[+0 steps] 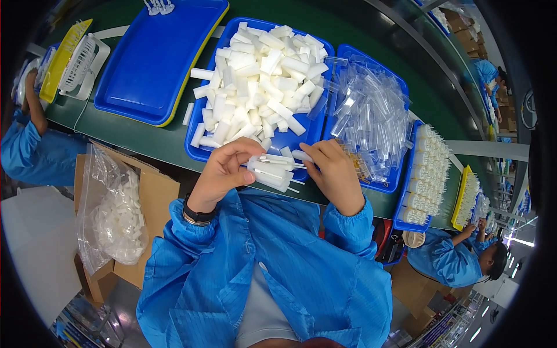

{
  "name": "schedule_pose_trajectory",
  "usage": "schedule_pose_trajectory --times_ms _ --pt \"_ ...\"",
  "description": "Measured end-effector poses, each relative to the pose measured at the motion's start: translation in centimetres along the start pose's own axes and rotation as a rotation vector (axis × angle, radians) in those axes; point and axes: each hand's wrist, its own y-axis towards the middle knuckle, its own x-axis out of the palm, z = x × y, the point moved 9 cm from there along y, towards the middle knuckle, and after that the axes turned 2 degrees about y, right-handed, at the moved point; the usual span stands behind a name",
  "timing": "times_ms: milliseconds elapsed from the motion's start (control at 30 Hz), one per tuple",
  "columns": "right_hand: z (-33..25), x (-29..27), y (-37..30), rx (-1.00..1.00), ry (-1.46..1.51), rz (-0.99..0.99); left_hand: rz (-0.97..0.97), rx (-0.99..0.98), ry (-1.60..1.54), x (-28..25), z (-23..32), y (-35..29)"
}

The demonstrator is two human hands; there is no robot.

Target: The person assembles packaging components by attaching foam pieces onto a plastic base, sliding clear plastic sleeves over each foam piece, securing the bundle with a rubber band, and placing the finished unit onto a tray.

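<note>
My left hand (pixel 223 171) grips a bundle of small white plastic sticks with thin tips (pixel 272 171) at the near edge of a blue tray (pixel 200 152). My right hand (pixel 333 174) pinches a single white piece at the bundle's right end. The tray holds a heap of white rectangular plastic pieces (pixel 261 75). Both forearms wear blue sleeves, and a dark watch sits on my left wrist.
A second blue tray (pixel 400 87) to the right holds clear plastic caps (pixel 371 110). Further right, a blue tray of finished white pieces in rows (pixel 426 174). An almost bare blue tray (pixel 154 58) lies at left. A cardboard box with a bag of white parts (pixel 119 214) stands beside me. Other workers in blue sit at left and lower right.
</note>
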Motion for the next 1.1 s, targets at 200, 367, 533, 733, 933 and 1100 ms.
schedule_pose_trajectory --times_ms 200,367,533,733,933,1100 --pt "-0.1 0.3 -0.3 0.006 -0.194 -0.034 0.049 -0.046 -0.021 -0.2 -0.1 0.0" --pt "-0.2 -1.1 -0.1 0.004 -0.184 0.064 0.040 0.044 0.011 -0.8 -0.2 -0.2" --pt "-0.9 -3.7 -0.4 0.019 -0.060 0.200 0.102 0.046 -0.017 -0.9 -0.1 -0.4" --pt "-2.0 -5.6 -1.4 -0.008 0.010 0.342 0.101 0.067 -0.033 -0.9 0.1 -0.3" --pt "-4.1 -5.8 -1.2 -0.170 -0.140 0.323 0.102 0.064 -0.021 -0.7 0.1 -0.2" --pt "-5.7 -5.9 -1.1 -0.262 -0.220 0.319 0.088 0.068 -0.012 -0.6 0.2 -0.3"
